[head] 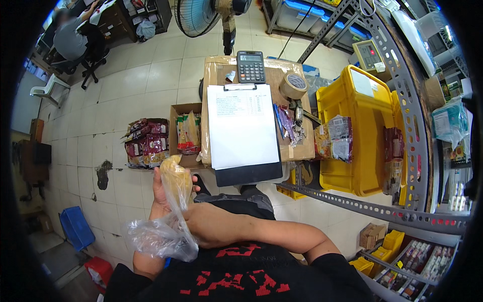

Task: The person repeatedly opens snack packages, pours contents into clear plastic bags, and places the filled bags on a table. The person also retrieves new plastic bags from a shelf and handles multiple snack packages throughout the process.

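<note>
A clear plastic bag of yellowish food is held in front of my chest, left of the clipboard. My left hand supports the filled part from beneath, its fingers showing on both sides. Across the bag's gathered neck lies my right hand, closed on the plastic, its fingertips mostly hidden. The loose end of the bag hangs over my left wrist. Beyond, a clipboard with paper sheets rests on a taped cardboard box, below a calculator. Packing tape and pens lie on the right.
An open carton of packets and a pile of maroon packets stand on the floor. Yellow bins and a perforated metal frame are at right. A fan stands ahead; a person sits far left.
</note>
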{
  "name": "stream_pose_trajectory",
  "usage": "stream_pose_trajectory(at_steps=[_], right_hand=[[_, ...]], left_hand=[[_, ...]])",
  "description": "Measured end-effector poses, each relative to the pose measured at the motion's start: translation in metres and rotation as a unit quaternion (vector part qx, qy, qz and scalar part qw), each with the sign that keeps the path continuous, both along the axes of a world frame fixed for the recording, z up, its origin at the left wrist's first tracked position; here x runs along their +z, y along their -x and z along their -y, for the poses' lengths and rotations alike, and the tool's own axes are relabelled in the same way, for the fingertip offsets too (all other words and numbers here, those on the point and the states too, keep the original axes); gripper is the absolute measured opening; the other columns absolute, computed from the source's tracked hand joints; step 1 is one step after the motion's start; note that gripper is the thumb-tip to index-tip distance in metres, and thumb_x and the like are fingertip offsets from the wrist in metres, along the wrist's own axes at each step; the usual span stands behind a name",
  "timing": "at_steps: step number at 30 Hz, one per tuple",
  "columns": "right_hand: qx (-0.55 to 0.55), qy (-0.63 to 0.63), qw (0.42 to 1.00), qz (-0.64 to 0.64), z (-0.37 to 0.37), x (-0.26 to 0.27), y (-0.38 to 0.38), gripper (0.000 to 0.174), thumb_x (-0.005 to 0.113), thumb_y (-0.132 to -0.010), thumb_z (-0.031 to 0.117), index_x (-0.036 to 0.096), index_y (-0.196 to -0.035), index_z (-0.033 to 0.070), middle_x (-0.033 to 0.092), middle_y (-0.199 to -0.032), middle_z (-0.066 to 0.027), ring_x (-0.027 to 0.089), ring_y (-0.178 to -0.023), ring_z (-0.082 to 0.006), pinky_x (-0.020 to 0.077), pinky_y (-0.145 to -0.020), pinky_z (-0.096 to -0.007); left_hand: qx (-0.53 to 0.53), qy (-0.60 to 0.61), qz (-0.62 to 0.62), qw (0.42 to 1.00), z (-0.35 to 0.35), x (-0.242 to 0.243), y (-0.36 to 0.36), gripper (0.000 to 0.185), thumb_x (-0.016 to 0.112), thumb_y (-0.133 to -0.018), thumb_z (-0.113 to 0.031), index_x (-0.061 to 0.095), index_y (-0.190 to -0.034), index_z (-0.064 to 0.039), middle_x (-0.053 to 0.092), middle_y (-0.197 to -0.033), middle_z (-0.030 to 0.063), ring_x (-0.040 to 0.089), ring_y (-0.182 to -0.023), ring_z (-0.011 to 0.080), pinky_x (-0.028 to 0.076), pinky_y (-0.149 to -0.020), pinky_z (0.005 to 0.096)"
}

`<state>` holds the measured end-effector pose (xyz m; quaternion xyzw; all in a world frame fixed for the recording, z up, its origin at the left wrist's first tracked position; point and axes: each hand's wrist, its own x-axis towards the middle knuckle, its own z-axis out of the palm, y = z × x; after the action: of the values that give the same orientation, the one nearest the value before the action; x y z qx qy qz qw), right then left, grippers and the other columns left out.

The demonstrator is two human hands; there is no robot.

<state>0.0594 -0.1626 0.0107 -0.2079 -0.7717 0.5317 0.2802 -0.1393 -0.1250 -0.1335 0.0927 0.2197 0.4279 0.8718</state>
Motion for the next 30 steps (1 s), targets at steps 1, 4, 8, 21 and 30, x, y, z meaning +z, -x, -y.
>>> stream_pose_trajectory(at_steps=[1,4,8,21,30], right_hand=[[0.001,0.016,1.000,-0.007,0.000,0.000,0.000,0.027,0.067,-0.073,0.005,0.067,-0.100,-0.001,0.066,-0.103,-0.0201,0.065,-0.095,-0.0409,0.0515,-0.084,-0.0469],[-0.029,-0.018,0.999,-0.009,0.000,0.001,0.000,0.026,0.066,-0.075,0.006,0.065,-0.100,-0.001,0.067,-0.096,-0.0203,0.065,-0.091,-0.0412,0.0521,-0.081,-0.0477],[-0.026,0.019,0.999,0.010,-0.004,0.003,-0.004,0.030,0.065,-0.077,0.007,0.061,-0.105,-0.001,0.066,-0.098,-0.0221,0.066,-0.092,-0.0402,0.0522,-0.081,-0.0478],[-0.252,-0.002,0.960,-0.122,-0.024,-0.005,-0.036,0.028,0.062,-0.080,-0.001,0.061,-0.108,0.000,0.063,-0.105,-0.0201,0.060,-0.098,-0.0415,0.0485,-0.088,-0.0452],[-0.271,0.033,0.956,-0.109,-0.030,-0.011,-0.033,0.032,0.062,-0.077,-0.004,0.059,-0.108,0.000,0.061,-0.096,-0.0208,0.059,-0.089,-0.0431,0.0493,-0.079,-0.0456]], left_hand=[[-0.018,0.006,0.002,1.000,0.000,-0.007,0.002,0.065,0.047,-0.097,-0.061,0.052,-0.132,-0.007,0.062,-0.113,0.0176,0.065,-0.095,0.0357,0.057,-0.078,0.0555],[-0.088,0.012,-0.018,0.996,-0.003,-0.025,0.007,0.056,0.047,-0.100,-0.051,0.050,-0.135,-0.007,0.063,-0.112,0.0169,0.065,-0.097,0.0328,0.056,-0.082,0.0499],[-0.137,-0.133,-0.299,0.935,-0.005,-0.010,-0.003,0.059,0.045,-0.102,-0.049,0.044,-0.142,-0.006,0.063,-0.120,0.0171,0.060,-0.114,0.0288,0.048,-0.097,0.0418],[-0.226,-0.235,-0.219,0.920,0.014,0.064,-0.003,0.069,0.064,-0.093,-0.050,0.050,-0.140,0.000,0.058,-0.132,0.0123,0.051,-0.126,0.0238,0.034,-0.112,0.0397],[-0.331,-0.273,-0.408,0.806,0.018,0.073,-0.004,0.045,0.072,-0.082,0.000,0.057,-0.125,-0.002,0.062,-0.115,0.0064,0.059,-0.106,0.0175,0.049,-0.092,0.0333]])
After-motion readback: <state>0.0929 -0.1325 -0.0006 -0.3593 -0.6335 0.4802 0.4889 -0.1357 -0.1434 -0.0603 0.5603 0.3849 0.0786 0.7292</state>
